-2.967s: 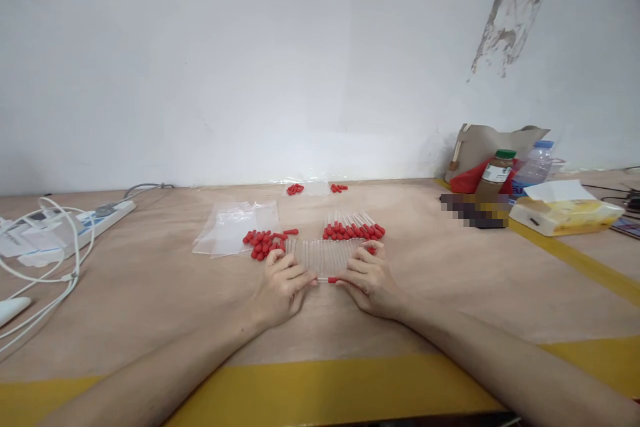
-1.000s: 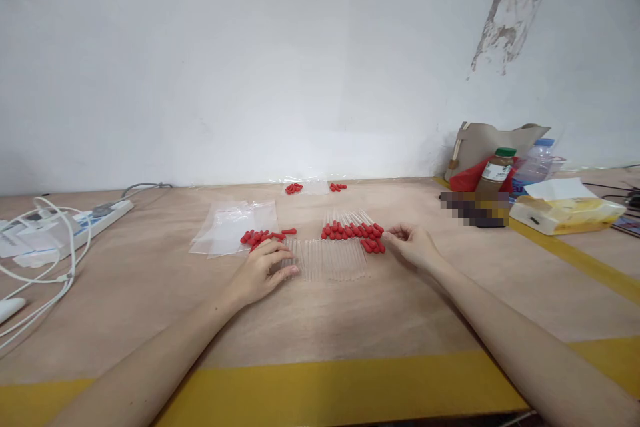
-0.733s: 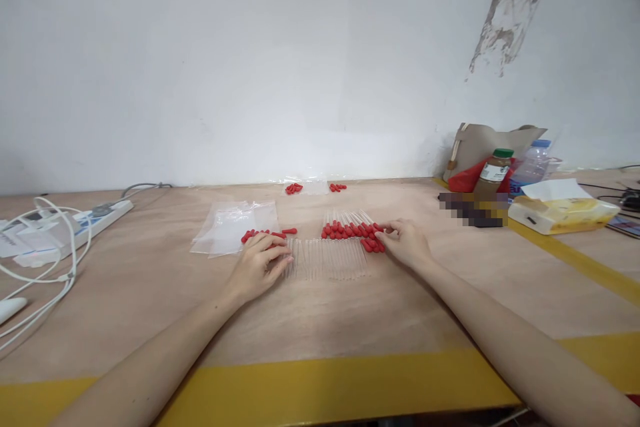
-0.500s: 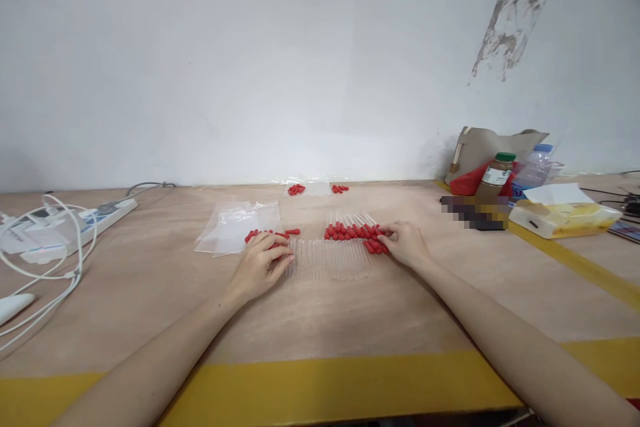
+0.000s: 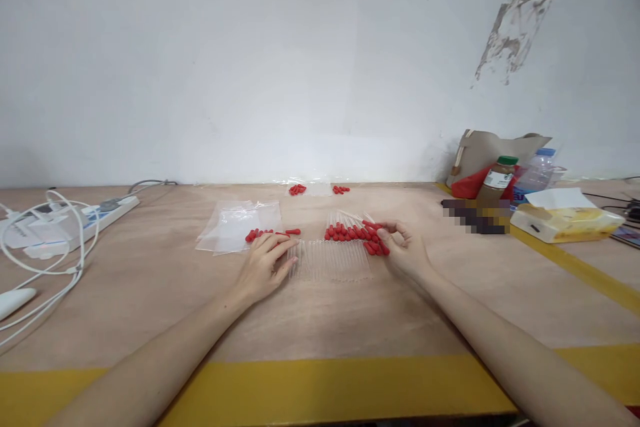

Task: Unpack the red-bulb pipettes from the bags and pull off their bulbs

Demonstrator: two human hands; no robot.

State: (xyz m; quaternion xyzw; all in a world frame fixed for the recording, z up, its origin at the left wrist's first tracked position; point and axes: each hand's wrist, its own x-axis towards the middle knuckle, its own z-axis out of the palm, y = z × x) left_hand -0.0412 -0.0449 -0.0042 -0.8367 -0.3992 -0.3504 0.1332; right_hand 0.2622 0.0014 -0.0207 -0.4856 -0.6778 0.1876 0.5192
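My right hand (image 5: 406,252) pinches a glass dropper by its red bulb (image 5: 371,224), the thin tube pointing up and left. It is above a bunch of droppers with red rubber bulbs (image 5: 345,233), whose tubes point away from me. A row of clear glass tubes (image 5: 330,260) lies in front of them. My left hand (image 5: 265,265) rests at the left end of that row, fingers apart and slightly curled, thumb beside the tubes. Loose red rubber bulbs (image 5: 256,235) lie just beyond it, partly hidden by its fingers.
Clear plastic bags (image 5: 235,223) lie behind my left hand. Two small groups of red bulbs (image 5: 297,190) are near the wall. On the left is a power strip (image 5: 107,219) with white cables. A tissue pack (image 5: 565,217), a green-capped bottle (image 5: 497,180) and a bag (image 5: 500,145) stand right.
My right hand has lifted one dropper slightly from the bunch, its tube now tilted leftward over the others. My left hand has shifted a little to the right. The view has moved slightly.
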